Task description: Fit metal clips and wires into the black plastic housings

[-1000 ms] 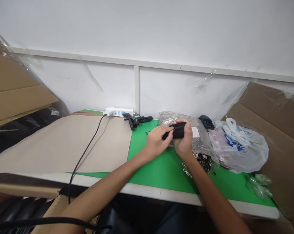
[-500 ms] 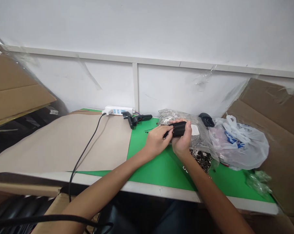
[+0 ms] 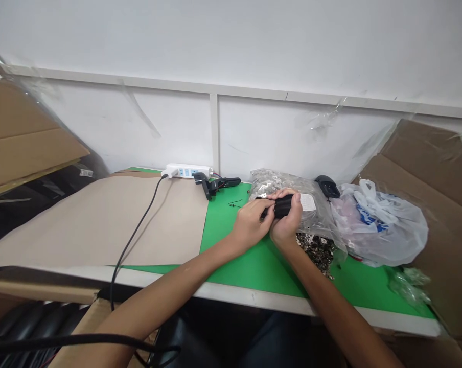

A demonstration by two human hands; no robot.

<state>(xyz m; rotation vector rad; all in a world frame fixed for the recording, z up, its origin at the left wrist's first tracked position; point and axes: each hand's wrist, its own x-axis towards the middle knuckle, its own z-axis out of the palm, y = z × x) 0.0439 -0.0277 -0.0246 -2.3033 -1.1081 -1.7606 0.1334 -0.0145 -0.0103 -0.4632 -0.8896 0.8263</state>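
Head view: I see black ribbed object held in front of clear bag of metal parts, above green mat on counter. Right hand clenched around it; left hand pinching its left end, fingertips near small metal tab. Since last frames, object sits slightly further right, left-hand grip nearer its tip. Pile of dark metal pieces just below right hand; white plastic bag beside clear bag.

Workshop corner: green bench mat, power strip, cardboard sheets
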